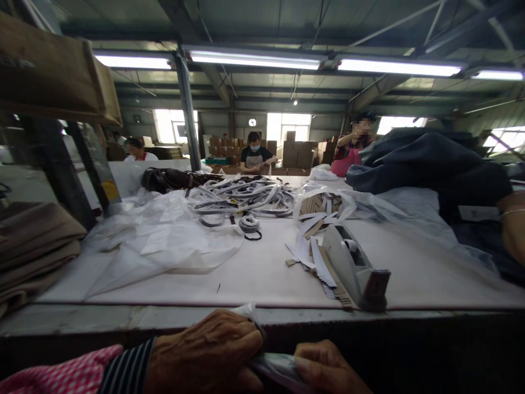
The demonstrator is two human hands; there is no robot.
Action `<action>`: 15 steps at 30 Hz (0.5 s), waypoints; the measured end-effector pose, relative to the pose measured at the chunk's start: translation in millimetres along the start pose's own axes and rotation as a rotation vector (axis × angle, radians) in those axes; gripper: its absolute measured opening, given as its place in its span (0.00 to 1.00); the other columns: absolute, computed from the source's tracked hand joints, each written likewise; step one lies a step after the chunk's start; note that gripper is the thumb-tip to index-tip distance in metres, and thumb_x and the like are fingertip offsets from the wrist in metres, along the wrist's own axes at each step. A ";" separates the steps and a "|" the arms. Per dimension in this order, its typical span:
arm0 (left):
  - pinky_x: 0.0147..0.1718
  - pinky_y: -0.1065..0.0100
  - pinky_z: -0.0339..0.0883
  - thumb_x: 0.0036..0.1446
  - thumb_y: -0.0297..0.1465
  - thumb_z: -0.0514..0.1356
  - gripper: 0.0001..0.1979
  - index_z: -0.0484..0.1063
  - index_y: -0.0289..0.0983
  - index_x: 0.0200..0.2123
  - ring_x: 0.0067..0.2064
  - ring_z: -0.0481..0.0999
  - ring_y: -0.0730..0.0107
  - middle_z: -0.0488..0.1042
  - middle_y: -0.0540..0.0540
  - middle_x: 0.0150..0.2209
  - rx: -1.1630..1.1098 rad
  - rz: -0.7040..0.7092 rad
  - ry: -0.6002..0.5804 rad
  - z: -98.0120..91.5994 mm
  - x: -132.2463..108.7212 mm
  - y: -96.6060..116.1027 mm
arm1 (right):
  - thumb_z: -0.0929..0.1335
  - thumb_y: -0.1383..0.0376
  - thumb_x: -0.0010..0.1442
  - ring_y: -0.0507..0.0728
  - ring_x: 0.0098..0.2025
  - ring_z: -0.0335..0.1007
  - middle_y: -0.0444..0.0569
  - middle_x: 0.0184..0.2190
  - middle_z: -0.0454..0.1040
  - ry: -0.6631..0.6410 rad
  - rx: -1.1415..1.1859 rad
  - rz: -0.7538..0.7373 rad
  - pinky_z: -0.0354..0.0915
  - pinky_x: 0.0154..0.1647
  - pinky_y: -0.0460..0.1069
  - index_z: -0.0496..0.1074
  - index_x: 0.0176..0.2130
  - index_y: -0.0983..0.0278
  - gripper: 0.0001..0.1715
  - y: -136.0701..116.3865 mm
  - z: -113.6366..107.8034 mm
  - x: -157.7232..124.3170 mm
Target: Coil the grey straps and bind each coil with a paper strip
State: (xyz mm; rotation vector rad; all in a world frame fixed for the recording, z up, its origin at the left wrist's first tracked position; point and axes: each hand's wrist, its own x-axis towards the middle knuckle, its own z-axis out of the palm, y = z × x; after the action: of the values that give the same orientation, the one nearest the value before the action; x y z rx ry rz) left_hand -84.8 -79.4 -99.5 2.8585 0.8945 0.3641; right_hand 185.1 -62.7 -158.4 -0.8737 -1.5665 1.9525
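Note:
At the bottom of the head view, just in front of the table's near edge, my left hand (211, 347) is closed around a whitish, crumpled plastic bag (279, 365). A pale tip of it pokes up past the knuckles. My right hand (326, 364) pinches the same plastic a little to the right. The lower part of what I hold is cut off by the frame. Closest on the tabletop stands a grey tape dispenser (348, 268), with white and tan paper strips (320, 262) fanned out beside it.
A heap of grey-white straps (250, 194) lies mid-table. Clear plastic sheeting (172, 230) spreads on the left, near folded brown cloth (36, 246). Dark fabric (435, 164) is piled at right, with a person's arm (512, 227) beside it. Several people work beyond the table (254, 273).

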 end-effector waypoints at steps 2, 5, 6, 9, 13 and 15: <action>0.39 0.68 0.60 0.75 0.38 0.48 0.12 0.64 0.40 0.39 0.36 0.71 0.67 0.75 0.48 0.37 0.019 -0.021 -0.033 -0.2 -0.4 4.9 | 0.72 0.43 0.58 0.48 0.24 0.47 0.39 0.21 0.57 -0.022 -0.052 -0.005 0.42 0.24 0.45 0.70 0.29 0.65 0.27 -7.3 -5.0 -4.6; 0.36 0.69 0.60 0.73 0.37 0.51 0.12 0.69 0.40 0.39 0.36 0.71 0.66 0.76 0.47 0.38 -0.068 -0.165 -0.099 -9.7 3.5 16.9 | 0.77 0.50 0.51 0.49 0.28 0.56 0.40 0.26 0.66 -0.004 -0.228 -0.050 0.50 0.27 0.44 0.76 0.38 0.65 0.23 -28.2 -19.7 -17.2; 0.36 0.70 0.60 0.73 0.40 0.51 0.14 0.70 0.39 0.39 0.36 0.71 0.66 0.76 0.46 0.38 -0.147 -0.233 -0.116 -15.8 5.9 21.6 | 0.78 0.54 0.50 0.50 0.30 0.58 0.40 0.28 0.67 0.034 -0.297 -0.066 0.53 0.29 0.44 0.77 0.39 0.64 0.22 -35.8 -27.2 -22.6; 0.33 0.70 0.61 0.72 0.47 0.46 0.23 0.72 0.38 0.35 0.31 0.68 0.68 0.74 0.47 0.32 -0.556 -0.438 -0.130 -38.2 15.3 35.1 | 0.76 0.58 0.55 0.53 0.34 0.65 0.41 0.30 0.71 0.195 -0.535 -0.108 0.60 0.35 0.46 0.78 0.37 0.63 0.12 -50.4 -51.8 -37.1; 0.22 0.71 0.50 0.68 0.51 0.50 0.27 0.66 0.37 0.24 0.20 0.56 0.75 0.61 0.53 0.18 -1.142 -0.622 0.045 -55.3 33.8 48.7 | 0.71 0.55 0.62 0.63 0.52 0.72 0.50 0.51 0.76 0.546 -0.797 -0.370 0.69 0.51 0.54 0.75 0.54 0.58 0.21 -39.5 -55.7 -35.7; 0.20 0.71 0.47 0.67 0.50 0.52 0.28 0.65 0.37 0.21 0.18 0.52 0.77 0.59 0.54 0.16 -1.303 -0.618 0.187 -52.7 45.8 54.7 | 0.72 0.56 0.62 0.65 0.59 0.69 0.52 0.61 0.71 0.693 -0.841 -0.568 0.69 0.55 0.57 0.66 0.64 0.55 0.33 -27.6 -34.3 -23.5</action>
State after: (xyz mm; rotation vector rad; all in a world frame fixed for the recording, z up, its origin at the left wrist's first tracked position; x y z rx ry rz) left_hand -32.5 -95.4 -29.6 1.3240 0.9704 0.7585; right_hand 225.6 -50.4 -132.1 -1.0796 -1.8718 0.4674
